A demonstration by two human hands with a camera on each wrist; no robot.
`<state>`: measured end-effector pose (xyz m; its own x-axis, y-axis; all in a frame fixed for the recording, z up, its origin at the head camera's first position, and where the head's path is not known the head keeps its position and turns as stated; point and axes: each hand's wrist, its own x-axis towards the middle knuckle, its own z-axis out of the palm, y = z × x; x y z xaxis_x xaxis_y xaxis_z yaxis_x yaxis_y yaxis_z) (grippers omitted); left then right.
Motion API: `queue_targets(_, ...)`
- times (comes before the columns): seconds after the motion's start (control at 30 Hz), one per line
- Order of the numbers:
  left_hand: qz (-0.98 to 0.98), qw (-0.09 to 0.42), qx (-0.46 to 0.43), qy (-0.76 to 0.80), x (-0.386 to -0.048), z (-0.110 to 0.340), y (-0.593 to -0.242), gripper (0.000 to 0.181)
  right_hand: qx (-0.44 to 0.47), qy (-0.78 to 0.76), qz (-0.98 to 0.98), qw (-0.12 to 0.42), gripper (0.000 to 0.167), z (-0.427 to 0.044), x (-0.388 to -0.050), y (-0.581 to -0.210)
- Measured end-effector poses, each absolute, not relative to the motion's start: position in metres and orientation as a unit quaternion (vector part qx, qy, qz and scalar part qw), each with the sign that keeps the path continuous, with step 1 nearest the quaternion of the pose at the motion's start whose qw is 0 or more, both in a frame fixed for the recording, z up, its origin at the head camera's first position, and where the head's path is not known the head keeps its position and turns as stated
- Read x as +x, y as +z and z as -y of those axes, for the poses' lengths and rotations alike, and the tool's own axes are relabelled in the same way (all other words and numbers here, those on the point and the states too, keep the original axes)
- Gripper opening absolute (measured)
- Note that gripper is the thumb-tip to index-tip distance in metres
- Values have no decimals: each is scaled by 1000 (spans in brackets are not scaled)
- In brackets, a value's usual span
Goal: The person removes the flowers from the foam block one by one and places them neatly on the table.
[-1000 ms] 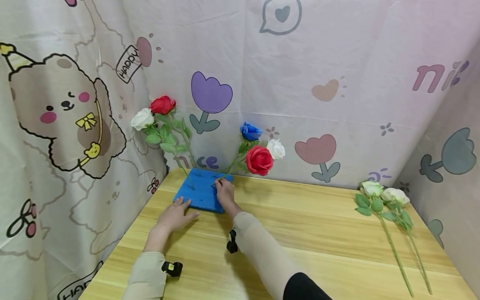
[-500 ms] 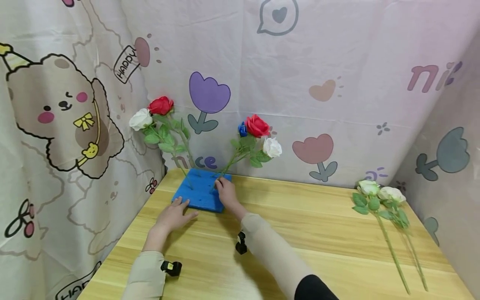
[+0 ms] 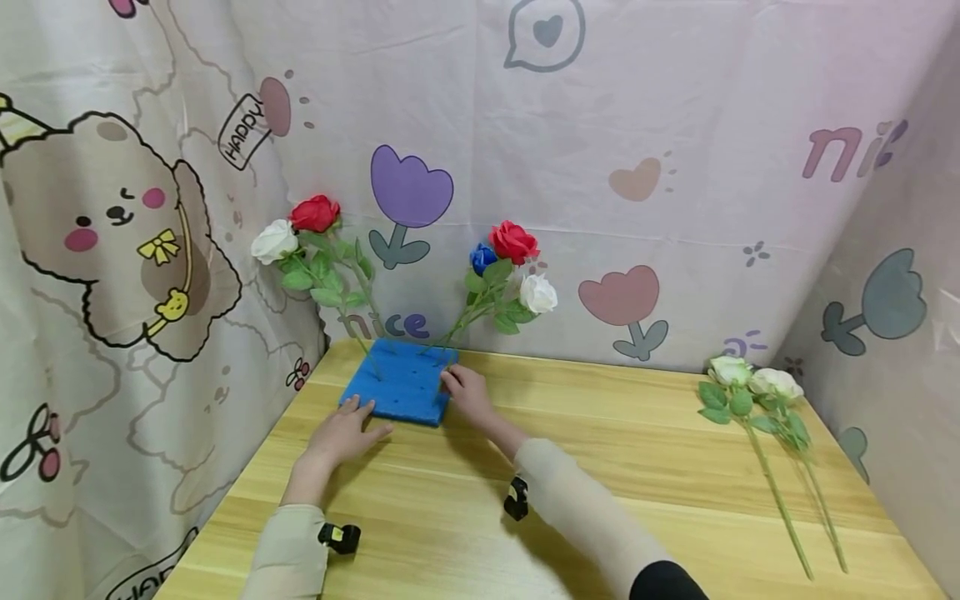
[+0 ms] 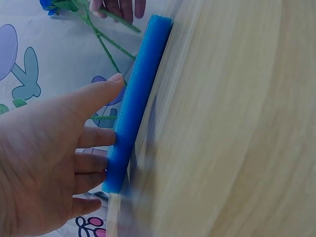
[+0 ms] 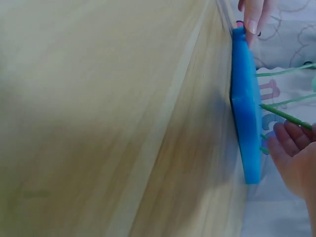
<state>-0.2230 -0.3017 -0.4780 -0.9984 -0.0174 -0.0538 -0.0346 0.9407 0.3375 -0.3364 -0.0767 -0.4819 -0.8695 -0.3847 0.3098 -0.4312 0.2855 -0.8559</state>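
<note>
A blue foam board lies at the back left of the table, with several artificial roses standing in it. My left hand rests flat with spread fingers against its front left edge; the left wrist view shows the thumb and fingertips on the board. My right hand, by the right edge, pinches a green stem whose lower end meets the board. It seems to belong to the red rose on the right. Beside that bloom are a blue rose and a white rose. Whether the held stem's tip is inside the foam, I cannot tell.
At the board's left, another red rose and a white rose lean leftward. Two pale roses lie on the right side of the wooden table. A printed curtain hangs behind and along the sides.
The red rose on the right has swung up from low in front to above the white one. My right hand has shifted slightly right and lower on the board. The left hand stays put.
</note>
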Motion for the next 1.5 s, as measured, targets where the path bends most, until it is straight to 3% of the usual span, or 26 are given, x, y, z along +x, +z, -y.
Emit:
queue_targets(0.67,-984,27,-12,178,-222,302,-477,78,281,613,737,-52,23,5,-274,-442)
queue_targets(0.87,-984,23,-11,178,-221,302,-477,78,253,636,724,-85,25,-15,-272,-449)
queue_targets(1.1,-983,28,-8,181,-222,302,-478,77,239,645,721,-87,30,-38,-272,-467)
queue_targets(1.5,-983,24,-4,183,-223,302,-479,78,201,657,722,-86,29,-80,-258,-466)
